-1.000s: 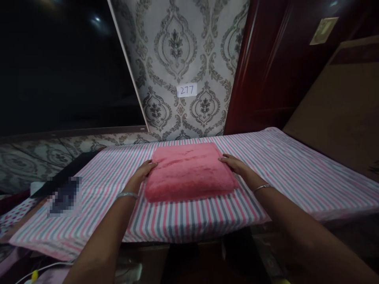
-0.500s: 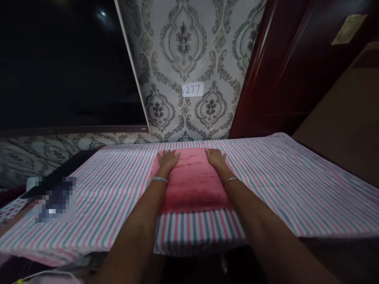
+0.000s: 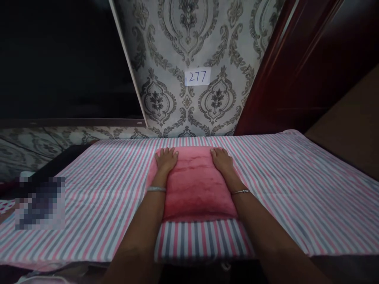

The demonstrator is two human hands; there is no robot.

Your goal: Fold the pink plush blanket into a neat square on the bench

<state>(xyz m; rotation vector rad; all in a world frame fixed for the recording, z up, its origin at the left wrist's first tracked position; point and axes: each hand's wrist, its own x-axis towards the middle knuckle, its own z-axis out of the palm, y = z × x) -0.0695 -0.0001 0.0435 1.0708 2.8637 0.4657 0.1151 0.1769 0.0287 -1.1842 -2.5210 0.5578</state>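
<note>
A pink plush cushion [image 3: 197,185] lies on a bedsheet with pink, grey and white stripes [image 3: 89,209], its long side running away from me. My left hand [image 3: 166,159] rests flat on the cushion's far left part, fingers spread. My right hand [image 3: 222,161] lies the same way on the far right part. Neither hand holds anything. Each wrist wears a thin metal bangle, and my forearms cover the cushion's side edges.
Behind the bed is patterned grey wallpaper [image 3: 189,35] with a paper label reading 277 [image 3: 197,77]. A dark red wooden panel [image 3: 281,71] stands at the right, a black panel [image 3: 59,59] at the left. A pixelated blurred patch [image 3: 40,203] covers part of the sheet's left side.
My hands have moved from the cushion's left and right sides onto its top, near the far end. The cushion now looks flatter and longer. The view has tipped slightly.
</note>
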